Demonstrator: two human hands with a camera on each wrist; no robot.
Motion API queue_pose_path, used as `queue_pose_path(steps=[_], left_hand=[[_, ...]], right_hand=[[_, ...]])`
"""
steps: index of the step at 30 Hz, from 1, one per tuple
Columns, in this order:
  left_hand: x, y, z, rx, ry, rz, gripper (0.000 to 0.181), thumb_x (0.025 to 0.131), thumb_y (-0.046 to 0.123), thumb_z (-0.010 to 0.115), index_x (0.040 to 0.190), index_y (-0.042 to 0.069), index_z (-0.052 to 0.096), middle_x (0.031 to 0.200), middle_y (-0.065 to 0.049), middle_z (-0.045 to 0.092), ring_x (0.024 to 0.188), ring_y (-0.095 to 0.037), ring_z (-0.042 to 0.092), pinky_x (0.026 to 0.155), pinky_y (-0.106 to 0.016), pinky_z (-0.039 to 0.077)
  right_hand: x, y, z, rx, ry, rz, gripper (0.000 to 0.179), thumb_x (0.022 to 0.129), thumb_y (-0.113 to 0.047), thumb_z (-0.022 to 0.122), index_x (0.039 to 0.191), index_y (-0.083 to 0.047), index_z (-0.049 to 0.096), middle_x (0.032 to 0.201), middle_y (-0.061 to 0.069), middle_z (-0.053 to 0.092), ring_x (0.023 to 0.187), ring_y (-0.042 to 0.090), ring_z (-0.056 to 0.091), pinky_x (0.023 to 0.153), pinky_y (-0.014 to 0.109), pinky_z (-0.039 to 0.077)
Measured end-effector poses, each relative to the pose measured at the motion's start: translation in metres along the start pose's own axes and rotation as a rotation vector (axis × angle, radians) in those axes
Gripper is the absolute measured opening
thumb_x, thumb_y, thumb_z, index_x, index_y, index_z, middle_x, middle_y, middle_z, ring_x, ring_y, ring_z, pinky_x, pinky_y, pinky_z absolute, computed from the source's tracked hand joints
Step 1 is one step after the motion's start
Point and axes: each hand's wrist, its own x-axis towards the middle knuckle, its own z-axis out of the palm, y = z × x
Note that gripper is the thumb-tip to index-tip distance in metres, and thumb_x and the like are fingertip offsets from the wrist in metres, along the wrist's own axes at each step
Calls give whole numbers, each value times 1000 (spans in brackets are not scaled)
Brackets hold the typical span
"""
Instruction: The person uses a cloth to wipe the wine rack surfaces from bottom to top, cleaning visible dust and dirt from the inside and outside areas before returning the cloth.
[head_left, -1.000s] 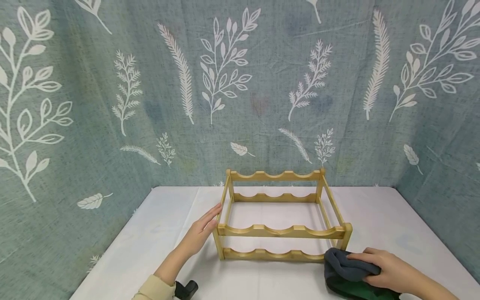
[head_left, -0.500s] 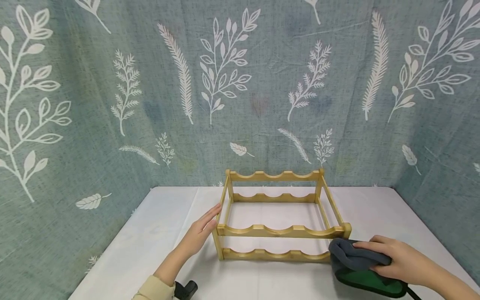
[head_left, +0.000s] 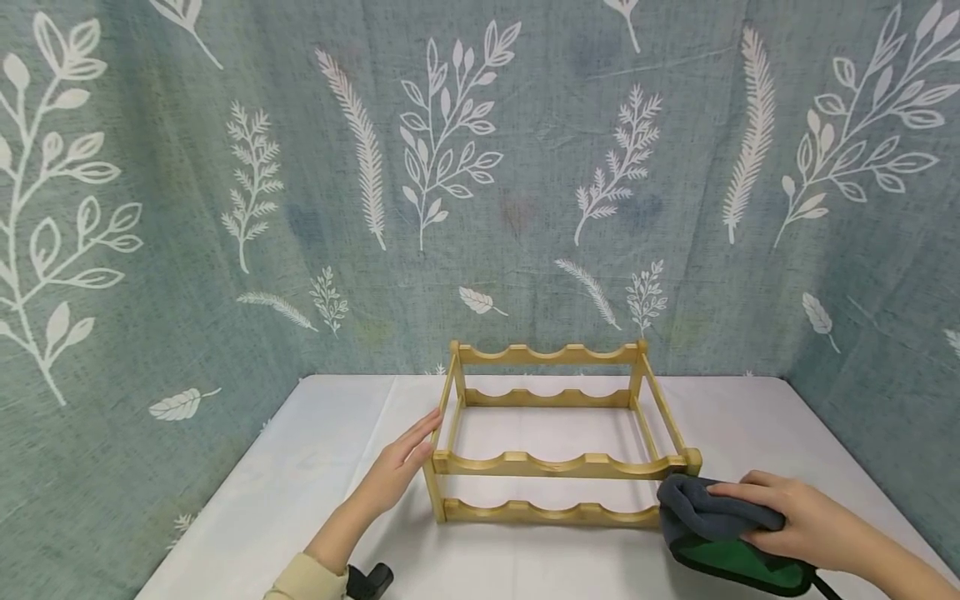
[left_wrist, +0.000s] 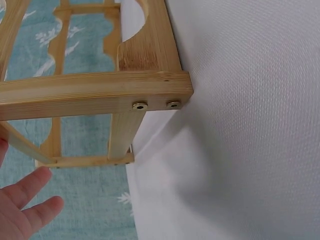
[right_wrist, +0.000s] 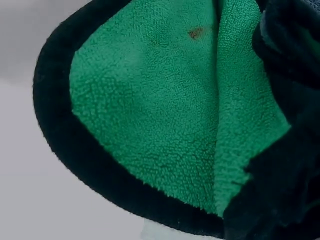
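A light wooden rack (head_left: 555,465) with scalloped rails stands on the white table. My left hand (head_left: 393,471) lies along its left side, fingers straight and fingertips at the upper side bar. In the left wrist view, part of that hand (left_wrist: 25,207) shows beside the rack's post (left_wrist: 150,92), which has two metal bolts. My right hand (head_left: 787,512) grips a bunched cleaning cloth (head_left: 708,512), grey on one face and green with a dark edge on the other. The cloth overlaps the rack's front right leg. In the right wrist view, the green face (right_wrist: 150,100) carries a small brown spot.
The white table (head_left: 300,492) reaches back to a grey-green curtain (head_left: 517,167) printed with white leaves, which also runs along both sides. A black device (head_left: 369,581) sits at the left wrist, by the cream sleeve (head_left: 309,577).
My right hand has shifted a little right and up with the cloth, and more of its green underside shows. The left hand and the rack stay in place.
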Motion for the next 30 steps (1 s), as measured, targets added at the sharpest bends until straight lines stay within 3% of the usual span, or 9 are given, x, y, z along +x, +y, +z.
queue_pose_path(steps=[7, 12, 15, 21, 26, 30], left_hand=[[1, 0, 2, -5, 0, -5, 40, 98, 22, 41, 137, 9, 43, 146, -2, 35, 134, -24, 30, 105, -48, 27], [1, 1, 2, -10, -3, -16, 40, 98, 22, 41, 136, 8, 43, 146, -3, 35, 134, -25, 30, 105, -49, 27], [1, 1, 2, -7, -2, -20, 40, 98, 22, 41, 136, 8, 43, 146, -2, 35, 134, -24, 30, 106, -48, 27], [1, -1, 2, 6, 4, -12, 40, 98, 22, 41, 136, 9, 43, 146, -3, 35, 134, -26, 31, 105, -49, 28], [0, -2, 2, 1, 5, -4, 39, 98, 19, 41, 136, 9, 43, 146, -5, 35, 134, -28, 31, 104, -51, 27], [1, -1, 0, 3, -4, 0, 40, 98, 19, 41, 137, 9, 42, 146, -6, 35, 134, -28, 30, 104, -51, 27]], right_hand=[[1, 13, 26, 97, -149, 183, 47, 80, -20, 69, 125, -22, 55, 94, -11, 54, 73, -6, 43, 54, 19, 37], [0, 17, 35, 107, -189, 255, 46, 79, -21, 70, 123, -21, 57, 91, -13, 53, 71, -5, 43, 55, 20, 36], [1, 16, 33, 132, -191, 230, 45, 80, -21, 69, 123, -20, 57, 93, -12, 54, 73, -5, 44, 55, 19, 36], [12, 0, 18, 232, -194, 103, 44, 84, -19, 66, 127, -20, 54, 98, -11, 56, 76, -4, 45, 55, 19, 36], [35, -34, 14, 132, -172, 52, 44, 84, -25, 66, 126, -24, 54, 105, -7, 58, 85, -2, 51, 59, 19, 42], [63, -67, 20, 92, -157, 100, 45, 83, -33, 66, 127, -29, 53, 109, -4, 57, 90, 1, 53, 63, 22, 46]])
